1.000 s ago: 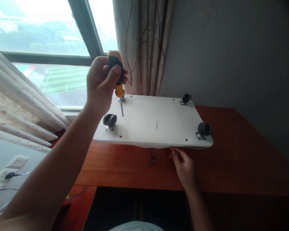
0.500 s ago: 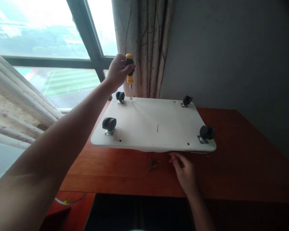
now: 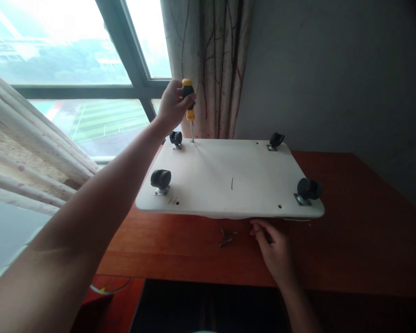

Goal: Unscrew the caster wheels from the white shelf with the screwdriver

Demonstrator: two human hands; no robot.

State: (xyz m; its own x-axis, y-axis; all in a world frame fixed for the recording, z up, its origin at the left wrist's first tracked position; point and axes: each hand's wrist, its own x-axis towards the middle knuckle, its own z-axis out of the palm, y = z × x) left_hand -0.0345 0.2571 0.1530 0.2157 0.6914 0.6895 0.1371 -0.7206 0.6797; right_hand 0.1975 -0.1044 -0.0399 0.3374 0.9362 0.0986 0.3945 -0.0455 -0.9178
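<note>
My left hand [image 3: 175,102] is closed round the yellow-and-black handle of a screwdriver [image 3: 188,113]. The screwdriver stands nearly upright, its tip at a hole near the far left edge of a white board [image 3: 222,162]. Black casters [image 3: 161,178] on metal plates are fixed at the board's corners. Just below the board's front edge is my right hand [image 3: 272,240], with thumb and fingertips drawn together. Whatever may be between those fingers I cannot make out. A few screws [image 3: 225,242] lie on the table to the left of that hand.
Beneath the board is a reddish wooden table [image 3: 180,259]. A patterned curtain [image 3: 215,92] hangs behind its far left corner, beside a window [image 3: 90,120]. At the lower left a cable [image 3: 107,292] runs below the table edge. A grey wall [image 3: 333,83] rises behind.
The whole view has shifted slightly, so everything sits a little further right. Both hands keep about the same places on the screwdriver and at the board's front edge.
</note>
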